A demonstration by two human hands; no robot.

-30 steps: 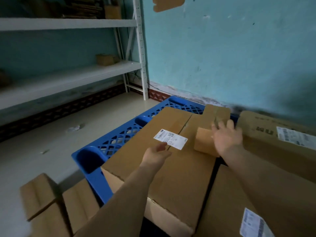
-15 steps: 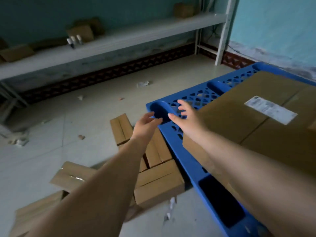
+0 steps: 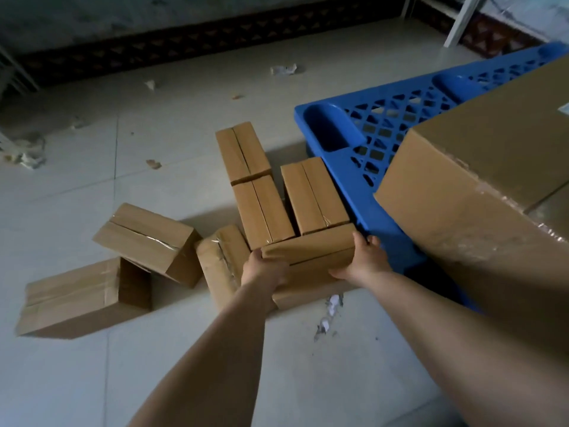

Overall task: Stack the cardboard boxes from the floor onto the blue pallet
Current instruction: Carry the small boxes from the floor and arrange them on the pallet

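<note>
A small brown cardboard box (image 3: 311,254) lies on the floor beside the blue pallet (image 3: 378,131). My left hand (image 3: 261,269) grips its left end and my right hand (image 3: 361,260) grips its right end. Several more small boxes lie around it: one (image 3: 314,195) against the pallet's edge, one (image 3: 264,208) to its left, one (image 3: 243,149) behind that, and a narrow one (image 3: 220,260) by my left hand. A large taped carton (image 3: 480,186) sits on the pallet at the right.
Two more boxes (image 3: 151,238) (image 3: 74,297) lie further left on the tiled floor. Paper scraps (image 3: 329,309) are scattered about. A white shelf leg (image 3: 458,23) stands at the top right, and a dark patterned skirting runs along the far wall.
My view has swung from the pallet's cartons down to the floor. Both hands have dropped from open in the air onto the ends of the small box.
</note>
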